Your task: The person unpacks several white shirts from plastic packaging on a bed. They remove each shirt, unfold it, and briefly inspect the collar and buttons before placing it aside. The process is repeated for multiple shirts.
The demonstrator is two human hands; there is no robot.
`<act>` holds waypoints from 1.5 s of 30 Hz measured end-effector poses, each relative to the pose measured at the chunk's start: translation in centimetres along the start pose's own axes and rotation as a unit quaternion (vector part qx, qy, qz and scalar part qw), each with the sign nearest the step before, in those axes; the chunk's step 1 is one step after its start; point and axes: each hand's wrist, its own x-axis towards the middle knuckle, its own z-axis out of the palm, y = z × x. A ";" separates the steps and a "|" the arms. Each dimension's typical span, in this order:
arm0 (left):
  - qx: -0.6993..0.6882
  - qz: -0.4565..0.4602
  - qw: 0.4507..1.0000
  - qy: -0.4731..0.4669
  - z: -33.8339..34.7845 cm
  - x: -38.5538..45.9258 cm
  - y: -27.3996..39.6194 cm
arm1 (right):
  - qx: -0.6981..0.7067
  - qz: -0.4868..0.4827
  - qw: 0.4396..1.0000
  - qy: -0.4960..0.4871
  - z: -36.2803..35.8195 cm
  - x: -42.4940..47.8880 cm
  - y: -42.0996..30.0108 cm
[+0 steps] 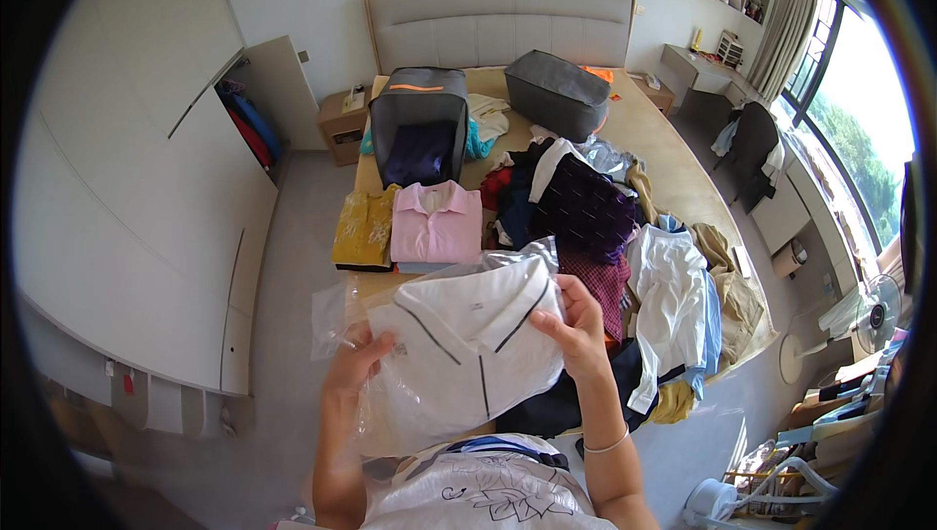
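Observation:
Between my hands is a folded white collared shirt (446, 376) with dark trim, in a clear plastic bag (337, 321). My left hand (362, 358) grips its left edge, and my right hand (578, 325) pinches the right edge near the collar. Beyond it on the bed lie a folded pink shirt (437, 226) on top of a stack and a folded yellow garment (364, 226) beside it. An upright grey fabric storage bag (419, 83) stands behind them with dark blue cloth (419, 153) in its opening. To the right is a loose heap of clothes, with a purple garment (585, 204) and white trousers (667, 296).
A second grey storage bag (556, 91) rests near the headboard (501, 25). White wardrobe doors (146, 200) line the left side, one standing open. On the right are a desk (706, 72), a chair (754, 138), a standing fan (875, 314) and a rack of clothes (842, 413).

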 end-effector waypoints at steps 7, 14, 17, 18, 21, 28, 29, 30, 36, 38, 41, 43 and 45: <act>0.003 0.050 0.997 -0.053 3.2 -1.1 3.8 | -0.060 -0.072 0.985 0.146 -1.1 -0.7 -0.7; -0.056 0.058 0.989 -0.124 4.7 -2.3 5.4 | -0.046 -0.050 0.980 0.187 -2.3 -1.3 -0.3; 0.010 0.126 0.986 -0.107 4.2 -1.6 4.4 | -0.045 -0.046 0.979 0.195 -2.6 -1.5 -0.2; 0.019 0.128 0.989 -0.078 4.2 -1.6 4.3 | -0.046 -0.046 0.978 0.197 -2.6 -1.5 -0.2; 0.028 0.122 0.992 -0.025 5.7 -2.1 5.2 | -0.042 -0.024 0.977 0.206 -2.9 -1.6 0.2; -0.019 0.106 0.992 -0.067 6.0 -2.4 4.4 | -0.051 0.015 0.975 0.218 -3.5 -1.8 1.2; -0.024 0.104 0.992 -0.073 6.0 -2.4 4.4 | -0.046 0.020 0.974 0.221 -3.5 -1.9 1.3; -0.038 0.100 0.991 -0.083 6.1 -2.4 4.4 | -0.040 0.024 0.974 0.224 -3.5 -1.9 1.3; 0.015 0.126 0.990 -0.064 6.5 -2.6 3.6 | -0.021 0.051 0.967 0.250 -4.0 -1.7 1.6; -0.006 0.200 0.979 -0.044 7.1 -2.0 2.6 | -0.023 0.058 0.965 0.255 -4.1 -1.6 1.9; -0.029 0.073 0.995 -0.068 6.7 -2.7 4.2 | -0.051 0.056 0.962 0.261 -4.5 -1.7 2.5; -0.031 0.061 0.996 -0.059 7.0 -2.7 4.3 | -0.085 0.050 0.959 0.265 -5.0 -1.8 2.7; -0.018 0.064 0.997 -0.034 7.0 -2.5 4.0 | -0.153 0.043 0.949 0.271 -4.5 -1.6 3.0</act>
